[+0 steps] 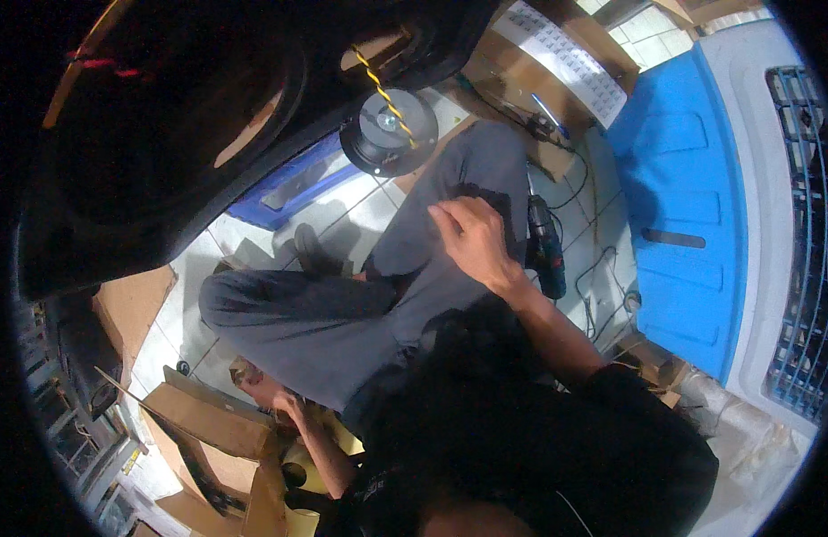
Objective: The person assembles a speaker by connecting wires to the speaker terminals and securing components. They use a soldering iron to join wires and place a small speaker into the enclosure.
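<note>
My right hand [472, 240] is over my right thigh with its fingers curled in; what they hold, if anything, is hidden. Low on the left, beside my left knee, my left hand [263, 390] is closed at a cardboard box [212, 421], around something small and brownish that I cannot make out. In front of me a round black speaker [365, 148] hangs by a twisted yellow-and-black wire [378, 85] from a large black panel [190, 179]. Neither hand touches it. By my right thigh a dark power drill [546, 251] lies on the floor.
A blue panel [682, 206] in a pale frame stands on the right. Dark cables [588, 286] run over the tiled floor near the drill. At the far right back is a cardboard box with a printed sheet [566, 58] and a pen [550, 115]. A blue frame [288, 183] lies under the black panel.
</note>
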`<action>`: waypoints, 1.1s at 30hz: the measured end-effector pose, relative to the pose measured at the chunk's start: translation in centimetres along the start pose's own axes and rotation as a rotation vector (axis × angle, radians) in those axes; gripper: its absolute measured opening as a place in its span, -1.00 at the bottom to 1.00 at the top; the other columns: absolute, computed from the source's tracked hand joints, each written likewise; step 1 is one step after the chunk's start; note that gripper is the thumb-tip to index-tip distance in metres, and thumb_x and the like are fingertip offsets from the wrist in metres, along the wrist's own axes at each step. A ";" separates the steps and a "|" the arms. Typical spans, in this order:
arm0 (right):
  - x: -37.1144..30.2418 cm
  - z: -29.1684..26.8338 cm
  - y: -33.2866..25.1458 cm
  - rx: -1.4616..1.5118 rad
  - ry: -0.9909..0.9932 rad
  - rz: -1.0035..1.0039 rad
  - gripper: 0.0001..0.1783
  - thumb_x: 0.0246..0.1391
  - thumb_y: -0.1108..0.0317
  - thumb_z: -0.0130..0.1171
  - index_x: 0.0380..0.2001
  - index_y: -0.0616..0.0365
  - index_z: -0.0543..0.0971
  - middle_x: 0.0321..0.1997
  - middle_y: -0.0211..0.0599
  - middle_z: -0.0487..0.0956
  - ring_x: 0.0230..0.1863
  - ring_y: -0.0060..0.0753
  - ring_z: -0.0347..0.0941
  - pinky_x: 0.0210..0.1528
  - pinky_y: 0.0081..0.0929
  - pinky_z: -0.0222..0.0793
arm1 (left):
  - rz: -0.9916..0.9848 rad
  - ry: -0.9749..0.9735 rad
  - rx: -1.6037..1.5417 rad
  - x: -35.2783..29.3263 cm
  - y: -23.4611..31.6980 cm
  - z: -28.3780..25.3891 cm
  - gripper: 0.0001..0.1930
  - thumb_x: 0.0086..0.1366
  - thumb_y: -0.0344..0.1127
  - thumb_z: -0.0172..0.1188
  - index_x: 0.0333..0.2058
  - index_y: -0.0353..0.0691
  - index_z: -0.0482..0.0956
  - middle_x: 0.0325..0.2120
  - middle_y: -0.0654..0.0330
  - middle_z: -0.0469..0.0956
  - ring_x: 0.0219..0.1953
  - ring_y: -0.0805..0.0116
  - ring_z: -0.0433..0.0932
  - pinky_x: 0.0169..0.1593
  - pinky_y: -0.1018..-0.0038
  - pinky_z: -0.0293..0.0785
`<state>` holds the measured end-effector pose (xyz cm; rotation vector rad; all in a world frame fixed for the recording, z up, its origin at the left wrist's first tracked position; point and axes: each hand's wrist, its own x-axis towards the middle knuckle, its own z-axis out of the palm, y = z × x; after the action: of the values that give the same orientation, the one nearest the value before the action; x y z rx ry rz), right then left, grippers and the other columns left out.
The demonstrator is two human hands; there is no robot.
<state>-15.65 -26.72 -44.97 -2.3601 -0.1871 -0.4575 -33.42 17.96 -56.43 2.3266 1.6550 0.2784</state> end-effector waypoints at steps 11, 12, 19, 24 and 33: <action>0.9 -1.1 -6.4 0.500 -0.128 0.176 -0.86 0.22 0.52 0.27 -0.18 0.32 0.69 -0.32 -0.21 0.71 -0.30 -0.53 0.63 -0.22 -0.57 0.49 | 0.399 -0.326 -0.872 -10.3 15.6 -13.6 -0.69 0.46 -0.31 0.15 0.08 -0.35 0.52 -0.31 0.08 0.70 -0.46 0.38 0.57 -0.35 0.46 0.54; 1.0 -1.5 -7.4 0.556 -0.203 0.211 -0.85 0.23 0.52 0.26 -0.16 0.33 0.69 -0.29 -0.21 0.72 -0.27 -0.54 0.63 -0.19 -0.58 0.51 | 0.309 -0.519 -0.979 -11.9 17.5 -13.9 -0.70 0.45 -0.34 0.16 0.07 -0.35 0.52 -0.31 0.07 0.71 -0.47 0.39 0.58 -0.38 0.43 0.53; 1.5 -3.6 -10.5 0.813 -0.449 0.327 -0.82 0.25 0.53 0.23 -0.10 0.36 0.66 -0.25 -0.24 0.68 -0.28 -0.57 0.61 -0.24 -0.64 0.47 | 0.146 -1.182 -1.164 -17.8 24.8 -15.0 -0.75 0.48 -0.42 0.16 0.02 -0.45 0.46 -0.35 0.12 0.65 -0.42 0.43 0.58 -0.33 0.49 0.53; 1.7 -3.9 -10.3 0.829 -0.542 0.317 -0.80 0.16 0.57 0.32 -0.14 0.37 0.65 -0.24 -0.25 0.67 -0.31 -0.58 0.58 -0.28 -0.63 0.45 | 0.083 -1.182 -1.186 -18.7 25.0 -14.9 -0.76 0.47 -0.41 0.17 0.01 -0.43 0.46 -0.36 0.14 0.64 -0.42 0.45 0.58 -0.33 0.49 0.54; 1.8 -4.6 -11.7 0.536 -0.428 0.098 -0.89 0.08 0.57 0.38 -0.30 0.33 0.66 -0.36 -0.22 0.66 -0.42 -0.49 0.58 -0.38 -0.57 0.45 | 0.168 -1.148 -1.110 -18.5 24.4 -14.7 -0.73 0.46 -0.42 0.19 0.03 -0.44 0.47 -0.35 0.18 0.61 -0.40 0.48 0.57 -0.32 0.52 0.54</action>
<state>-18.25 -21.24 -33.85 -1.8939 -0.3423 0.1438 -22.23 -5.44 -34.49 1.2595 0.4732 -0.1122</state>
